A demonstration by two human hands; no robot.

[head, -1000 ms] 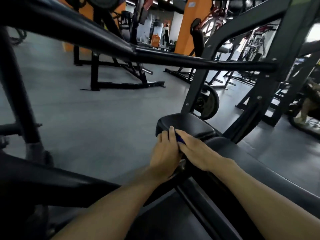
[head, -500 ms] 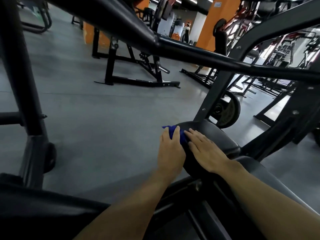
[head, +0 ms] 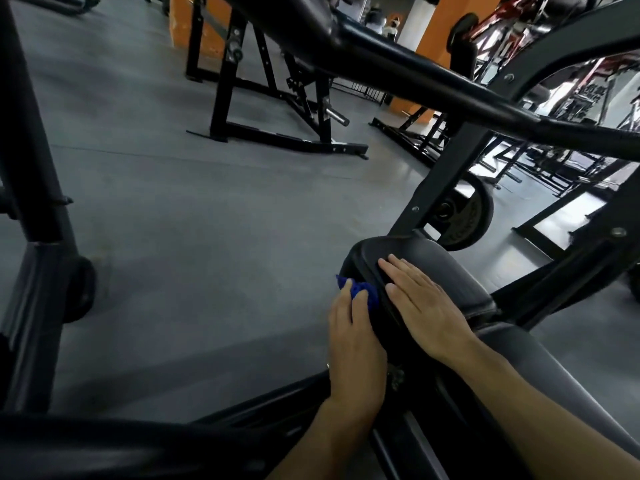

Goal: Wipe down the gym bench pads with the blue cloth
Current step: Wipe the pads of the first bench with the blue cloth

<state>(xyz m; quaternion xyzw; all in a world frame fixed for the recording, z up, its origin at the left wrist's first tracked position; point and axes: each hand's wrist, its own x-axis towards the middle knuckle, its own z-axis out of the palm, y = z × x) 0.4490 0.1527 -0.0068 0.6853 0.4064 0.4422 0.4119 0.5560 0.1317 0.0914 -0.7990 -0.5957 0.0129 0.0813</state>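
The left hand (head: 356,341) presses the blue cloth (head: 360,291) against the left side edge of the small black pad (head: 440,268) at the end of the bench. Its fingers (head: 358,301) lie over the cloth and bend slightly round it, holding it to the pad's side; only a crumpled blue corner shows beyond the fingertips, and the rest is hidden under the hand. The right hand (head: 426,306) rests flat on top of the same pad, its fingers (head: 405,271) straight and spread a little, grasping nothing. The two hands lie just beside each other, with the pad's rounded edge between them.

Nearer the person, a longer grey-black pad (head: 540,375) runs toward the lower right corner, under the right forearm. A gap with dark metal parts separates it from the small pad.

A thick black bar (head: 433,81) crosses the view above the hands, from upper middle to right. A slanted black post (head: 446,168) rises from behind the small pad to meet it. A round weight plate (head: 464,220) sits behind the pad, close to that post. On the left stands another black upright (head: 31,168). The grey floor (head: 207,220) spreads out to the left of the bench, with another black frame (head: 277,109) standing on it farther off. Orange pillars (head: 436,36) show in the background.
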